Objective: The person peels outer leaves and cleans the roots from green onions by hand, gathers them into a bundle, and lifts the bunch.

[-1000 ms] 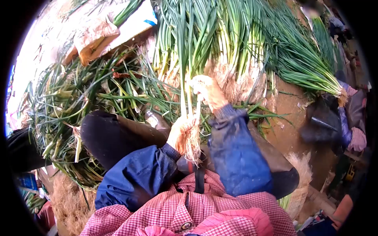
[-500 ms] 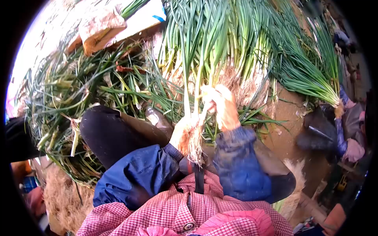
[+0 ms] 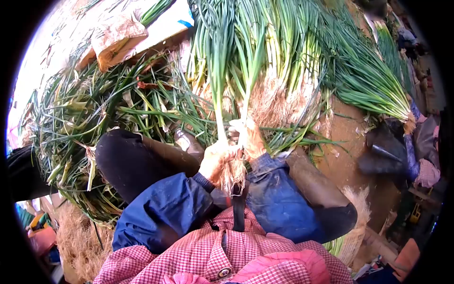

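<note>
Several long green onions stand up from my hands, with white stems low down and green leaves reaching away from me. My left hand is closed around their lower stems, and the stringy roots hang below it. Right beside it, my right hand pinches the base of a green onion that leans slightly apart from the others. Its fingertips partly hide the stem there. Both hands are above my lap, between my bent knees.
Rows of green onions with matted roots lie ahead. A heap of loose leaves spreads at left, near a cardboard piece. At right, another person sits by a bundle of green onions. Fibrous roots are piled at lower left.
My right hand has come down and toward me, close to my left hand. The green onions in the left hand are now gathered together, with one apart at the right hand.
</note>
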